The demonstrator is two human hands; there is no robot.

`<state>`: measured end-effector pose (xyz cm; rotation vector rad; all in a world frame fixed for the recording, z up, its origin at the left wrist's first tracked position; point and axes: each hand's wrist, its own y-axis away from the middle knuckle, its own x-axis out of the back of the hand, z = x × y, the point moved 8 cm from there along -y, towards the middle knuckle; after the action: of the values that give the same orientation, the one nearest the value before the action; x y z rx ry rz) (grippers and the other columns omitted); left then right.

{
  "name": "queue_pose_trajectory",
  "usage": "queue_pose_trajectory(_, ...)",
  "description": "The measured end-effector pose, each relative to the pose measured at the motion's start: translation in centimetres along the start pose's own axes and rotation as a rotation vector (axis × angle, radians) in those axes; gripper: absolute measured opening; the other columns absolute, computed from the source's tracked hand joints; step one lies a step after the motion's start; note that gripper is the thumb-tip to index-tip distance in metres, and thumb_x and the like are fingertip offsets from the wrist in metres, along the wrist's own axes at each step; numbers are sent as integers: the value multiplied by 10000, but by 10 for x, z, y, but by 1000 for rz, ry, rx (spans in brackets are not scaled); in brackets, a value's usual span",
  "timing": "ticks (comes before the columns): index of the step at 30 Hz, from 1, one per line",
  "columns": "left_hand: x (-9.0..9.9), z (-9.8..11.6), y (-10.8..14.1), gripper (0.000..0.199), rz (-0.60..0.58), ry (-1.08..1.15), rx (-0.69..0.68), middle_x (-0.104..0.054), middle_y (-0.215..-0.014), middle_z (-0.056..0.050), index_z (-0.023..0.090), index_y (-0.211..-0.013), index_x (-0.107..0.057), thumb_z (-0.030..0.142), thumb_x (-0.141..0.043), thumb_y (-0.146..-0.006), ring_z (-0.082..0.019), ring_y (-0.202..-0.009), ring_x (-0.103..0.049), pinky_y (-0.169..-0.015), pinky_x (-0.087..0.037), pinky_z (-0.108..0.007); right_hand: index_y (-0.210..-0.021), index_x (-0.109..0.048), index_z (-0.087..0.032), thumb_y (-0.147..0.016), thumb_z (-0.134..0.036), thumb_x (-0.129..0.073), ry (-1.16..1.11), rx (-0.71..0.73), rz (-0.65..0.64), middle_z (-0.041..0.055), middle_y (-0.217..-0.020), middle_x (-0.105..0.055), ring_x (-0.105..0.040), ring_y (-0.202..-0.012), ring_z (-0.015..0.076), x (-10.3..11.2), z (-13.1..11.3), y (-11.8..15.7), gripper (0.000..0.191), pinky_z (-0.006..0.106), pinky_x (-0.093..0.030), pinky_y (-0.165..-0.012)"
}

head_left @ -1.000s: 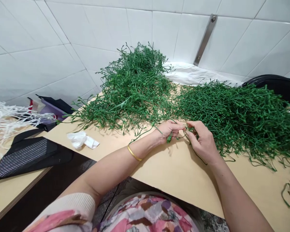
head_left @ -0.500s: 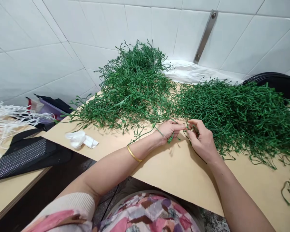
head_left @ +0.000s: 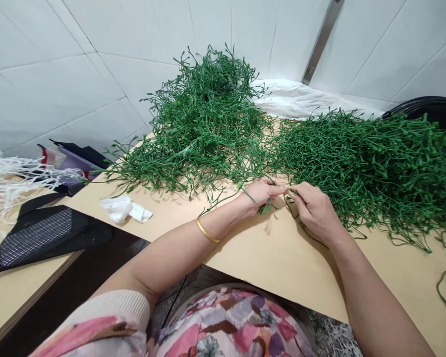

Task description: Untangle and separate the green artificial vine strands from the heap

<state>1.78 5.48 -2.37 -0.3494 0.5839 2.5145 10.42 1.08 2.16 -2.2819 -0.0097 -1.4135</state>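
My left hand [head_left: 260, 194] is closed around several thin green cords with knotted ends, which stick out below the palm and over the wrist. Close on its right, my right hand [head_left: 315, 204] pinches a green cord [head_left: 292, 190] that runs to my left fingertips. One length trails under my right hand along the table. Beyond the hands lie two heaps of the same cords: a tall pile [head_left: 208, 124] at the back left and a wide pile [head_left: 360, 163] on the right. The exact finger grip on the knots is too small to make out.
The pale table [head_left: 245, 253] reaches to my body. On it are a crumpled white tissue [head_left: 125, 209] and, at far right, a few loose cords. White cords [head_left: 15, 183] and a black mesh bag [head_left: 37, 240] lie on the left table. A tiled wall [head_left: 141, 29] stands behind.
My right hand's fingers have closed into a tighter pinch and turned slightly, with a green cord now stretched between the two hands. The camera view has tilted down a little.
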Motion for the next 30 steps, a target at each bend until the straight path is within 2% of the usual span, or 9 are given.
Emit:
queue_pose_trajectory(3, -2, 0, 1, 192, -40, 15, 9, -269, -384, 88, 124, -554, -517, 168, -694, -614, -13, -364, -178, -422, -72, -224, -753, -548, -180, -883, -272, -366, -11, -80, 20, 24, -681, -536, -449, -618, 138, 0, 1, -1, 242, 284, -317, -636)
queue_pose_trajectory(6, -3, 0, 1, 214, -96, 54, 28, -284, -383, 87, 130, -560, -511, 182, -716, -591, -13, -361, -182, -419, -78, -212, -669, -507, -186, -870, -315, -396, -288, -238, 79, -7, -599, -473, -415, -564, 113, 7, 10, -2, 263, 260, -310, -576)
queue_pose_trajectory(11, 6, -1, -5, 189, -65, 137, 35, -403, -454, 59, 122, -586, -493, 129, -679, -619, -8, -364, -207, -393, -138, -178, -641, -444, -196, -799, -365, -502, -828, -368, 667, -46, -594, -356, -280, -474, 70, 57, 40, 14, 239, 228, -241, -461)
queue_pose_trajectory(14, 6, -2, -11, 187, -89, 237, 30, -334, -451, 70, 104, -641, -532, 242, -644, -700, -20, -377, -248, -393, -217, -161, -660, -463, -192, -816, -421, -472, -691, -364, 827, -44, -588, -371, -273, -456, 68, 78, 42, 25, 277, 239, -239, -462)
queue_pose_trajectory(18, 5, -6, -16, 336, -147, 294, 84, -428, -527, 20, 98, -734, -558, 419, -486, -805, -86, -464, -439, -481, -404, -228, -870, -557, -171, -785, -499, -508, -54, -351, 660, -14, -607, -435, -404, -565, 126, 89, 28, 15, 342, 303, -342, -594)
queue_pose_trajectory(21, 5, -5, -18, 375, -189, 291, 61, -516, -610, -27, 106, -794, -560, 434, -387, -847, -134, -563, -532, -567, -467, -301, -1135, -509, -127, -721, -531, -567, 392, -262, 526, 140, -902, -552, -472, -880, 300, 91, 18, 1, 581, 466, -330, -756)
queue_pose_trajectory(23, 5, -4, -19, 412, -210, 284, 23, -547, -652, -48, 105, -833, -569, 468, -376, -842, -147, -605, -552, -596, -477, -318, -1172, -503, -117, -746, -496, -548, 509, -218, 555, 211, -1111, -504, -399, -1041, 383, 95, 9, -2, 571, 519, -294, -799)
queue_pose_trajectory(26, 3, -1, -18, 466, -241, 284, -28, -580, -734, -75, 103, -892, -588, 511, -369, -831, -153, -650, -560, -614, -477, -320, -966, -613, -158, -839, -389, -448, 294, -186, 539, 144, -976, -586, -493, -946, 293, 85, -2, -3, 311, 439, -350, -785)
queue_pose_trajectory(30, 1, 4, -14, 465, -221, 291, -84, -603, -829, -76, 128, -964, -609, 486, -333, -853, -148, -715, -565, -642, -457, -284, -821, -631, -177, -860, -389, -428, -345, -287, 169, 62, -773, -616, -556, -700, 165, 21, -8, -10, 296, 296, -428, -644)
